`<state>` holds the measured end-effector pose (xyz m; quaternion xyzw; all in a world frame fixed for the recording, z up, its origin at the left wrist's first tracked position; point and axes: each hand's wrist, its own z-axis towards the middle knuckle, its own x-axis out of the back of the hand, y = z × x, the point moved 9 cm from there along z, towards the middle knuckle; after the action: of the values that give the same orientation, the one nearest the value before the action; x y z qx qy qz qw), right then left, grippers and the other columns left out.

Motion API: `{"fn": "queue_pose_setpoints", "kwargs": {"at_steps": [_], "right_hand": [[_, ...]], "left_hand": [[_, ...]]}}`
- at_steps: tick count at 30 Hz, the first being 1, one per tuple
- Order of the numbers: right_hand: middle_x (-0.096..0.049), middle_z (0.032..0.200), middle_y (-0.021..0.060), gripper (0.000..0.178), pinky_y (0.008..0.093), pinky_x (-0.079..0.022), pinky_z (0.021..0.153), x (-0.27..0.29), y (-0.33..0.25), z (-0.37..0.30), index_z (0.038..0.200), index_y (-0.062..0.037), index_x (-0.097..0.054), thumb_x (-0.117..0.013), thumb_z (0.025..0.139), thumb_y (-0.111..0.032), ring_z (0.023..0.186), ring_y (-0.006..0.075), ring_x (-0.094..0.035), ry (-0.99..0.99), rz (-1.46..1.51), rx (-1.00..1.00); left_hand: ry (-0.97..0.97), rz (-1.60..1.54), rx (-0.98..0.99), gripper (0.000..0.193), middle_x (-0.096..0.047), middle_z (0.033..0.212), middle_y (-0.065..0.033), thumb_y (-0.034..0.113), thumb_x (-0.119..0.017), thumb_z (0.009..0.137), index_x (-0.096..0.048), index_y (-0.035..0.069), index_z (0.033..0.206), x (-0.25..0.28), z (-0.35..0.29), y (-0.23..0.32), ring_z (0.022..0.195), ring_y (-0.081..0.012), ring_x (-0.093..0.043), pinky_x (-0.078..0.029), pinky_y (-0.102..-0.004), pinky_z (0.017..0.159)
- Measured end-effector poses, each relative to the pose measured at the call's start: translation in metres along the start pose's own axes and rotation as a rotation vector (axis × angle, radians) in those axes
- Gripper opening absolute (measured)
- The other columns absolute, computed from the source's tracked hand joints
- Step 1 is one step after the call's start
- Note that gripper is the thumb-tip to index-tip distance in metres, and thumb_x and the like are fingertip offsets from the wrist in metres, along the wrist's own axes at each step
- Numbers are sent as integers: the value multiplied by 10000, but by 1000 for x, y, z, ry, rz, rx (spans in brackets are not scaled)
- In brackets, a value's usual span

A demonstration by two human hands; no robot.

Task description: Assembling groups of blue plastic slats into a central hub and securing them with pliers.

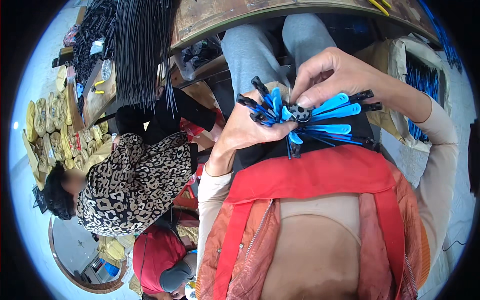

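Note:
Above my lap I hold a ribbed frame, like part of an umbrella, with a round black notched hub (301, 114). Thin blue rods, flat blue spoon-shaped arms (334, 103) and black end pieces (260, 86) fan out from it. My left hand (255, 127) is closed round the frame from the left, its thumb against the hub's near side. My right hand (320, 80) is closed in a pinch at the hub's far edge. Beside those fingertips stands a thin light strand, perhaps wire; whether they grip it is hard to make out.
A wooden table (215, 17) crosses the far side. Long black rods (142, 50) overhang its left part. At right, an open sack (400, 65) holds blue rods. A person in a patterned top (135, 185) sits at left, another in red (157, 260) farther down.

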<state>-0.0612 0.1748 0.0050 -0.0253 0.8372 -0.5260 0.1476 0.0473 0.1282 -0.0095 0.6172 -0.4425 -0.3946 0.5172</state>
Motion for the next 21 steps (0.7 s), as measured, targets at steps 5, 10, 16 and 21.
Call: {"fn": "queue_pose_setpoints", "kwargs": {"at_steps": [5,10,16,21], "right_hand": [[-713,853,54,191,217,-512,720,-3,-5,0,959,10,-730,-779,786,-54,787,78,-654,4,-32,75],[-709,910,104,363,257,-519,768,-7,-17,0,1131,17,-676,-642,937,-288,856,130,-663,-121,-252,133],[-622,1137,160,731,349,-472,938,-3,4,-11,1376,21,-441,-744,803,-318,1061,231,-614,-19,174,303],[-613,948,82,362,306,-458,766,-16,0,-20,1000,-6,-634,-822,692,-30,850,159,-570,481,-123,584]], "left_hand": [[1,20,22,282,-595,731,44,32,-810,690,-619,52,897,0,-1,-2,680,-27,-552,-429,-220,573],[43,144,-114,235,-631,753,14,59,-789,694,-640,37,874,5,-4,7,657,-51,-568,-456,-244,576],[284,0,-3,272,-661,792,-11,53,-786,706,-663,15,946,20,-11,-3,709,-66,-599,-492,-230,653],[315,29,5,279,-653,795,8,48,-790,724,-653,2,962,10,-15,5,741,-49,-580,-493,-226,677]]}}
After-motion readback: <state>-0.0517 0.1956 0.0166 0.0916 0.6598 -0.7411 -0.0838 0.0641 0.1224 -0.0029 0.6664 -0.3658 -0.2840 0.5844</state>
